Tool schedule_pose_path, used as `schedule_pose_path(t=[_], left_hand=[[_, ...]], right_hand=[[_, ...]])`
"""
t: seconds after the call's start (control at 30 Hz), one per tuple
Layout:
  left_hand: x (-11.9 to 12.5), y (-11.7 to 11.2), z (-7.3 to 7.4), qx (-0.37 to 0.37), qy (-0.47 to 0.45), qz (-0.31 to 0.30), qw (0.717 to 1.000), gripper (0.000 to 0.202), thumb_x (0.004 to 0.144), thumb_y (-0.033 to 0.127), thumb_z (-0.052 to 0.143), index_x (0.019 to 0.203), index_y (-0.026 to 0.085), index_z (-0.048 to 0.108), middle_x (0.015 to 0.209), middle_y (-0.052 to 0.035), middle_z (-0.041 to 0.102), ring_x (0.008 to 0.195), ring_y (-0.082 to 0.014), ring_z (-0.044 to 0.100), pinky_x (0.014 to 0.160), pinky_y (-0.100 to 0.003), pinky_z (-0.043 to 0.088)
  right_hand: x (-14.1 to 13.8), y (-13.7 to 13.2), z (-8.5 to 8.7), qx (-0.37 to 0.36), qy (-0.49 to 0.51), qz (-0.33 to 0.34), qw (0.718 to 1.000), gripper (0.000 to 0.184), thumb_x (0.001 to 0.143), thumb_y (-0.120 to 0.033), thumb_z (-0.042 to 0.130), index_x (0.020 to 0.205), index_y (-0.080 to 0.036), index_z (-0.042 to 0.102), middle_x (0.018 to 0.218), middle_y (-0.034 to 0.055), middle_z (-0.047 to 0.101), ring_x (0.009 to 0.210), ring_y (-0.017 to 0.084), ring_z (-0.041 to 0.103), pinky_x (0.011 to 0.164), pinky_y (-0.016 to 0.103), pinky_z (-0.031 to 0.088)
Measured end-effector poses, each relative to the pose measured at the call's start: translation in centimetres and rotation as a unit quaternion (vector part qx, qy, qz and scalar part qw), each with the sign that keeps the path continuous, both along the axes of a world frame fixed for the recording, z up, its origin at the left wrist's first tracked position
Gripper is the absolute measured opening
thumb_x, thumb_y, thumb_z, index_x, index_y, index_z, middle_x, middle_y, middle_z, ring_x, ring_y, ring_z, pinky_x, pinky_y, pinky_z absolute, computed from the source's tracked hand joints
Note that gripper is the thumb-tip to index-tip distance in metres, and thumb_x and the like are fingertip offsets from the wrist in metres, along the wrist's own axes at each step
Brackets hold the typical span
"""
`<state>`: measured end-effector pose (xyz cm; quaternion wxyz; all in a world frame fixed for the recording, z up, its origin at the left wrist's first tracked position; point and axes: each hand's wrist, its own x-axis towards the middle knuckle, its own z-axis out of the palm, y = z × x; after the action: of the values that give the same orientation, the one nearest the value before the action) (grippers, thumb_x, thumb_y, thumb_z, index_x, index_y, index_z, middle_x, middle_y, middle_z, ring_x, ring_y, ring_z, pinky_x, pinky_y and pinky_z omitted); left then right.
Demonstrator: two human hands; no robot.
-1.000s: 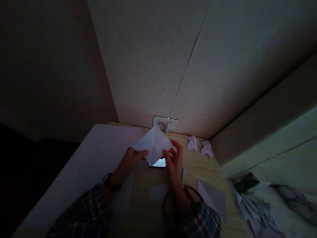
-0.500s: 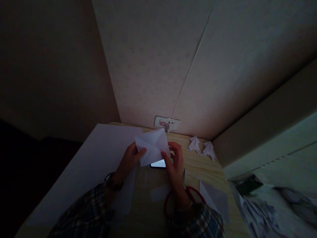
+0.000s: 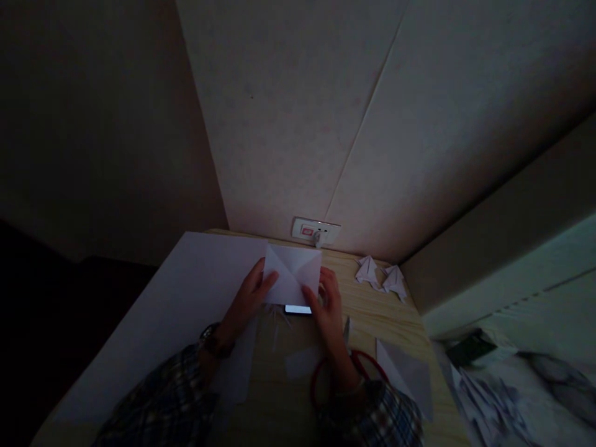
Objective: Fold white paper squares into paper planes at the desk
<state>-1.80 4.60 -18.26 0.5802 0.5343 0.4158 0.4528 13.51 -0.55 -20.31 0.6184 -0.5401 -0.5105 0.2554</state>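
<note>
A white square of creased paper (image 3: pixel 293 273) is held up over the wooden desk (image 3: pixel 372 310) by both hands. My left hand (image 3: pixel 251 297) pinches its lower left edge with thumb on top. My right hand (image 3: pixel 328 304) grips its lower right edge, fingers curled behind. Diagonal creases cross the sheet. Beneath it a lit phone screen (image 3: pixel 298 309) peeks out on the desk. Both sleeves are plaid, and a watch (image 3: pixel 212 338) sits on my left wrist.
A large white sheet (image 3: pixel 186 304) covers the desk's left side. Two folded paper figures (image 3: pixel 379 276) stand at the back right. Red-handled scissors (image 3: pixel 361 363) and paper scraps (image 3: pixel 405 372) lie near my right wrist. A wall socket (image 3: pixel 315 230) is behind; clutter lies at right.
The paper has turned from a diamond with a corner up to a square with a flat top edge, and it now sits lower, covering more of the phone.
</note>
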Motion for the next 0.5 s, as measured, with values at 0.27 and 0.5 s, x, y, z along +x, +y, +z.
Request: schedule_pose_path(t=[0.27,0.5], left_hand=[[0.08,-0.17,0.09,-0.036,-0.021,-0.064,0.997,0.053,0.071,0.036,0.070,0.118,0.019,0.053,0.089,-0.0048,0.068,0.067,-0.0192,0.064,0.046,-0.024,0.052],[0.01,0.00,0.62,-0.091,-0.041,-0.064,0.993,0.075,0.061,0.031,0.078,0.127,0.017,0.046,0.082,-0.0047,0.069,0.065,-0.0214,0.066,0.048,-0.029,0.057]], right_hand=[[0.03,-0.10,0.27,0.001,0.007,0.003,1.000,0.022,0.083,-0.028,0.059,0.101,-0.023,0.070,0.115,0.0056,0.063,0.110,0.022,0.055,0.100,0.039,0.041],[0.12,-0.19,0.25,-0.007,0.026,-0.010,1.000,0.021,0.083,-0.032,0.059,0.098,-0.023,0.071,0.115,0.0057,0.064,0.107,0.022,0.056,0.097,0.041,0.044]])
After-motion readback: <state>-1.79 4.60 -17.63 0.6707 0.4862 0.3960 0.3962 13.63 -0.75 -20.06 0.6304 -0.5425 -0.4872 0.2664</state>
